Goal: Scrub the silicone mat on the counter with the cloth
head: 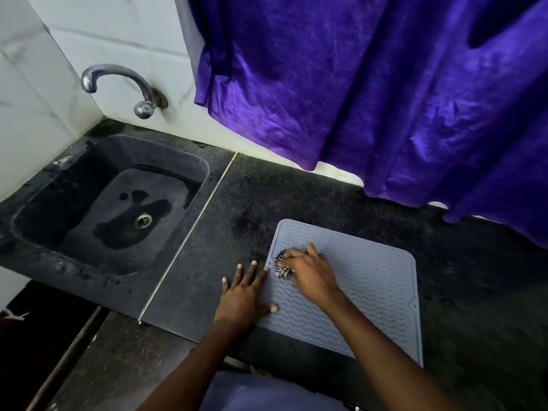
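While the right hand (308, 274) bunches the cloth (281, 264) in a closed grip, the silicone mat (370, 286) lies under it, spreading rightward across the tabletop (222, 232). Just left of that grip, the left hand (246, 292) presses flat-fingered on the mat's edge, which is soft and likely to slide.

Dark speckled counter (296, 197); grey silicone mat (370, 292) flat on it near front edge; sink (98, 161) inset left.

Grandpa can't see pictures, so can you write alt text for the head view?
A person's right hand presses a checked cloth on a grey silicone mat on a dark counter, while the left hand lies flat at the mat's left edge. A sink and tap are left, a purple curtain behind.
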